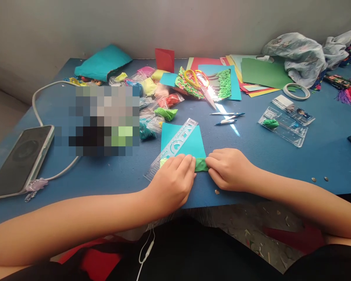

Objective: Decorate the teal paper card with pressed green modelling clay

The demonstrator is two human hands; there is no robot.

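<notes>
A turquoise card (pixel 185 138) lies on the table in front of me, with a strip of green modelling clay (pixel 201 164) along its near edge. My left hand (pixel 175 181) is closed over the strip, fingers pressed together on top and covering part of it. At the strip's right end, my right hand (pixel 229 168) is curled with thumb and forefinger pinching the clay. A clear plastic stencil ruler (pixel 175 146) lies slantwise across the card, its lower part partly behind my left hand. A bit of lighter yellow-green clay (pixel 163 162) shows just left of those fingers.
Bagged clay (pixel 166 113) is heaped behind the card. Scissors (pixel 203 88) rest on a clay-decorated card (pixel 225 84); pens (pixel 228 117) lie nearer. At right are a tape roll (pixel 307 93) and plastic case (pixel 289 128). A phone (pixel 20 160) with a cable is at left.
</notes>
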